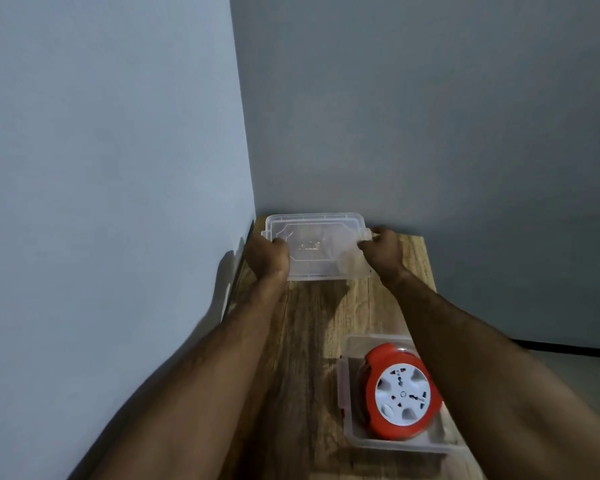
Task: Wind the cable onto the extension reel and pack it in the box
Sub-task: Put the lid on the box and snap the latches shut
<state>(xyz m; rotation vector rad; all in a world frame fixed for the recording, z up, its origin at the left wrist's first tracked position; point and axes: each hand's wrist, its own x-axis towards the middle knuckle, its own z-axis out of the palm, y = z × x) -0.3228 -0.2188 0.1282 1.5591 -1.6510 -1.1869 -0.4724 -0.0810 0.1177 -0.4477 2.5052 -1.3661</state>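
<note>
1. A narrow wooden table (pixel 312 323) stands in the corner of a room with plain grey-blue walls (pixel 101 133); the light is dim.

2. At the far end of the table, at twelve o'clock from the person, lies a clear plastic lid (pixel 314 245), close to the back wall. Its long axis runs from nine to three o'clock, across the table.

3. Both arms reach forward to it. The left hand (pixel 267 254) grips the lid's nine o'clock end, fingers curled over its edge. The right hand (pixel 383 249) grips the three o'clock end, thumb and fingers pinching the rim.

4. The clear box (pixel 352 441) sits near the person at about five o'clock from the lid, well apart from it, partly under the right forearm. It is open on top.

5. Inside the box lies the red reel (pixel 400 393), white socket face up. No loose cable shows, so winding looks finished.

6. In my judgement the lid must come back toward six o'clock and slightly right to cover the box. The right hand is on the box's side.
</note>
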